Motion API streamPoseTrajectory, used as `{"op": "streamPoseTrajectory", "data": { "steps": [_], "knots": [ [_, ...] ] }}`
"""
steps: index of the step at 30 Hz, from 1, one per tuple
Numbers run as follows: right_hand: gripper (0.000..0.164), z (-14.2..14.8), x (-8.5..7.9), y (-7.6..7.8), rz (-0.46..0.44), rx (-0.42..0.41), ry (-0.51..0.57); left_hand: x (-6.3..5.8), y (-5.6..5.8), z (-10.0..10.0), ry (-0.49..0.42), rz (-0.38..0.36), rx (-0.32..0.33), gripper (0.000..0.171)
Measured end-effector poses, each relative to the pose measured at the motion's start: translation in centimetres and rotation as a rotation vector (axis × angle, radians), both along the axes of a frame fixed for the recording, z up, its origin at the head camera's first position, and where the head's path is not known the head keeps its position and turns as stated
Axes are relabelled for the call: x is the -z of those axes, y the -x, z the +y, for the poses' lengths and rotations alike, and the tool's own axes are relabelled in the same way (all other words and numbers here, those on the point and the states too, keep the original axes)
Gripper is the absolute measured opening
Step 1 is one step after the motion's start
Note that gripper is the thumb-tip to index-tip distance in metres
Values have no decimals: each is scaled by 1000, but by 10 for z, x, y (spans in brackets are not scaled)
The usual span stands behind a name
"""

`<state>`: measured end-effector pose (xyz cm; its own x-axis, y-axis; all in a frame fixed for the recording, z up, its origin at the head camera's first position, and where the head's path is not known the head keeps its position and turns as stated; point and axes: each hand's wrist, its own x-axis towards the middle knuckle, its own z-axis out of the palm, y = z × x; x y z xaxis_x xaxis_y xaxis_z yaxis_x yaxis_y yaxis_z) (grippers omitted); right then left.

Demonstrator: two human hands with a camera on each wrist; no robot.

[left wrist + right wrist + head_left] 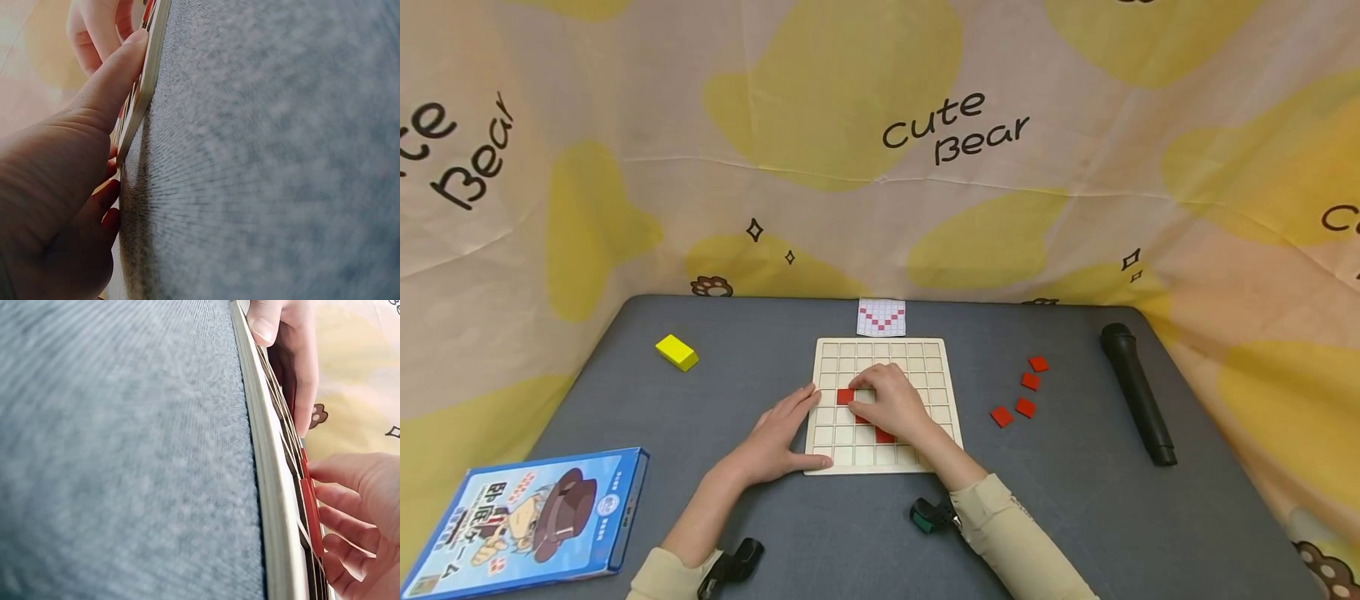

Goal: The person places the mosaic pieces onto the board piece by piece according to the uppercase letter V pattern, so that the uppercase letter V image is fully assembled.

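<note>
A pale wooden grid board (917, 468) lies flat on the table with three red square tiles in its cells, running diagonally down to the right. My right hand (891, 404) is over the board, thumb and forefinger pinching the upper-left red tile (844, 397) at its right side. In the right wrist view, the fingertips (319, 467) are right at the red tiles. Spread along the board's left edge, my left hand (778, 437) rests with straight fingers, its thumb (119, 72) on the near left corner.
Several loose red tiles (1026, 407) lie right of the board, with a black microphone (1138, 396) beyond them. Behind the board is a small pattern card (882, 318) showing a V. A yellow block (677, 352) and a blue box (535, 521) are on the left.
</note>
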<state>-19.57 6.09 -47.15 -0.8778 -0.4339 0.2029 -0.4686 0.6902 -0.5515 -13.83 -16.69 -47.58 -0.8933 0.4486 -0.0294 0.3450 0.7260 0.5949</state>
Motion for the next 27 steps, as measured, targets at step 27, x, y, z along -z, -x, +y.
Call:
{"op": "streamPoseTrajectory", "data": {
  "steps": [27],
  "knots": [
    [11,94,-17,-11,-121,98,277,3,0,1,5,-5,-16,102]
  ]
}}
